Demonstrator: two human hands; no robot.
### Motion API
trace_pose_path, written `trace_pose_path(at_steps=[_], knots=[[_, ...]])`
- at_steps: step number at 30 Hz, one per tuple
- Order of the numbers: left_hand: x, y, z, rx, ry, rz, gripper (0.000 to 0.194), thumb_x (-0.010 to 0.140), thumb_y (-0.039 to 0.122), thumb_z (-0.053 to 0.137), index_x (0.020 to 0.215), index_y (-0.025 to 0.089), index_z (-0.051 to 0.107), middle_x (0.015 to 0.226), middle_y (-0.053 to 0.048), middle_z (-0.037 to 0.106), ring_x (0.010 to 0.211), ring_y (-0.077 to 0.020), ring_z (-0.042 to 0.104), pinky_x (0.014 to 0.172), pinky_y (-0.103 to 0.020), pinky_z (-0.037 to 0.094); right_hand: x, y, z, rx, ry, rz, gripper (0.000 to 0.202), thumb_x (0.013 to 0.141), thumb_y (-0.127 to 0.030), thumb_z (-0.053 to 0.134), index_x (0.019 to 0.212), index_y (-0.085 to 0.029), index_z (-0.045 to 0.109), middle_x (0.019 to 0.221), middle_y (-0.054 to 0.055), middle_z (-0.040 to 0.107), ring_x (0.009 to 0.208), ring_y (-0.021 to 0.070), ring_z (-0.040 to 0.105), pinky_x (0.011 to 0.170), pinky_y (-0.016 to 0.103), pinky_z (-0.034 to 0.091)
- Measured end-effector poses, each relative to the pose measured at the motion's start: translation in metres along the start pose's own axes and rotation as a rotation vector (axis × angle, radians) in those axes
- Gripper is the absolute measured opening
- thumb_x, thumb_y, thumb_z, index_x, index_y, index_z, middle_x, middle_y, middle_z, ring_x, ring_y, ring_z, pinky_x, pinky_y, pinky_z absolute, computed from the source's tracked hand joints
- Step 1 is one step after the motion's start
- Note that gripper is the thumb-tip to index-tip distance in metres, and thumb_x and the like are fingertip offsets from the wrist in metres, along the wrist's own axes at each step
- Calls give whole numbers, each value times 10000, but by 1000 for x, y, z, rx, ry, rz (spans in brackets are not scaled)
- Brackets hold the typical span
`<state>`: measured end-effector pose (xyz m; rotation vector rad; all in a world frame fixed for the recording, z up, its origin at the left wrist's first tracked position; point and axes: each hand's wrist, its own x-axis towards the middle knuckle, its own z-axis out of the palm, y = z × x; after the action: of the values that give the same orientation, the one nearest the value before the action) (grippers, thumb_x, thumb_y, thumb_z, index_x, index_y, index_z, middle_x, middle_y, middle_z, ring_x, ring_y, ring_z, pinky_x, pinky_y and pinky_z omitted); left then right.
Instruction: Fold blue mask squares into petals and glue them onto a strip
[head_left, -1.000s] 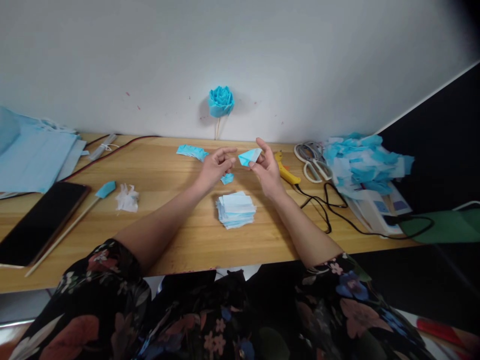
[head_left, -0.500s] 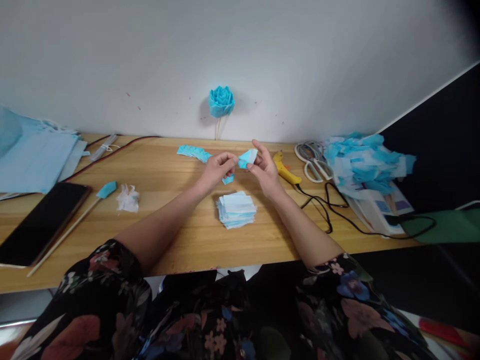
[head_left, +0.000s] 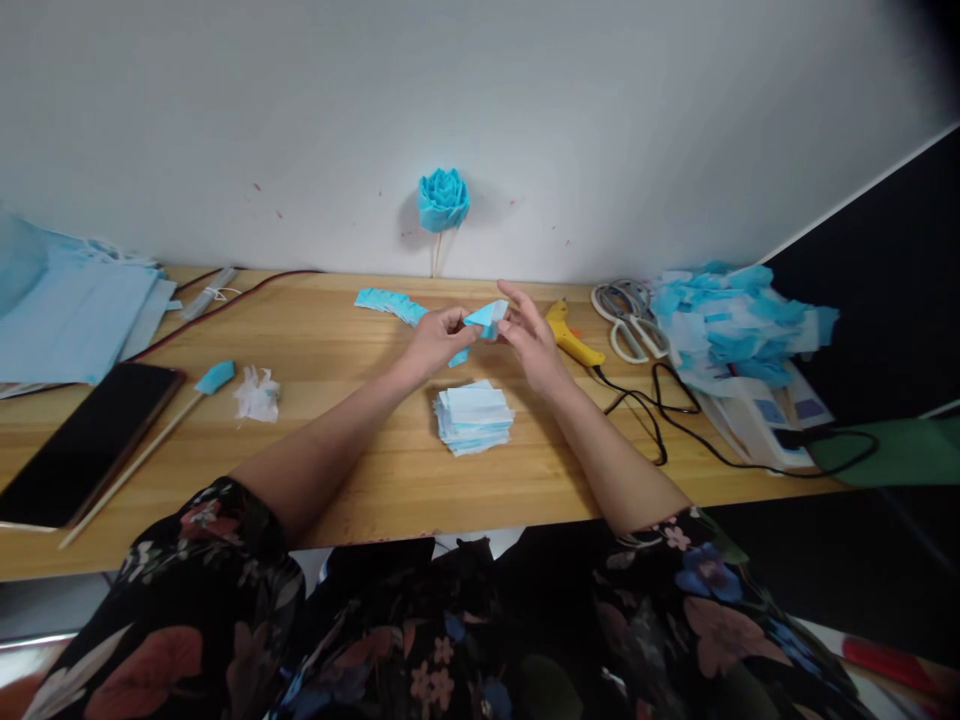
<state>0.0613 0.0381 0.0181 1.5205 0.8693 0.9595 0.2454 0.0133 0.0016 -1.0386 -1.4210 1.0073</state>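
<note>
Between my hands is a small blue-and-white piece of mask fabric, folded to a point on its left side. My left hand pinches that pointed side. My right hand is closed on the white edge with thumb and a finger, its index finger raised. A row of folded blue pieces lies on the table behind my left hand, which partly hides it. Nearer to me sits a stack of cut pale-blue fabric pieces. A blue fabric flower on a stick stands against the wall.
Right of my hands lie a yellow glue gun with a black cord, scissors and a heap of blue-and-white scraps. On the left are a phone, a blue-tipped stick, crumpled white scrap and face masks.
The fabric piece has been folded over into a sharper point facing left. My left fingers have shifted onto that point, and my right fingers have curled in more around the white edge.
</note>
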Motion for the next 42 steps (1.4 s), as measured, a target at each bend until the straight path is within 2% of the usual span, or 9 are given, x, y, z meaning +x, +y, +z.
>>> trace_pose_path(at_steps=[10, 21, 27, 35, 39, 42], knots=[[-3, 2, 3, 106, -21, -20, 153, 832, 271, 633, 727, 179, 571, 638, 48, 478, 610, -100, 419, 582, -248, 291, -1, -11, -3, -81, -17, -5, 742, 860, -664, 720, 1496, -339, 519, 980, 28, 693, 909, 228, 647, 913, 451, 577], [-5, 5, 2, 84, -62, -15, 169, 882, 253, 624, 741, 186, 560, 627, 49, 482, 594, -101, 432, 583, -255, 310, -1, -11, -3, -115, -38, 0, 708, 842, -546, 774, 1449, -265, 541, 892, 0, 672, 826, 186, 615, 823, 366, 552], [-2, 0, 2, 42, -50, -25, 252, 916, 335, 635, 728, 191, 548, 620, 35, 537, 568, -99, 474, 568, -246, 358, -2, -16, 0, -102, -10, 20, 652, 835, -476, 761, 1422, -282, 554, 916, 5, 677, 844, 196, 615, 852, 377, 541], [-3, 1, 2, 14, -19, 16, 240, 876, 302, 665, 697, 188, 553, 562, 50, 490, 531, -87, 409, 538, -235, 314, -2, -14, 0, -97, -15, 20, 687, 814, -570, 784, 1411, -298, 582, 874, 3, 655, 837, 209, 619, 868, 409, 570], [-5, 3, 3, -17, -27, 17, 205, 866, 266, 639, 697, 188, 556, 544, 54, 487, 503, -84, 398, 520, -238, 312, 0, -17, -3, -78, 35, 2, 598, 835, -617, 735, 1335, -305, 636, 909, 17, 628, 878, 217, 614, 874, 415, 568], [-5, 3, 3, -21, -27, 3, 196, 865, 261, 634, 699, 188, 559, 535, 57, 487, 489, -82, 394, 511, -241, 314, 1, -18, -3, -54, 80, -21, 594, 807, -592, 762, 1310, -298, 647, 979, 26, 639, 898, 202, 615, 854, 384, 569]])
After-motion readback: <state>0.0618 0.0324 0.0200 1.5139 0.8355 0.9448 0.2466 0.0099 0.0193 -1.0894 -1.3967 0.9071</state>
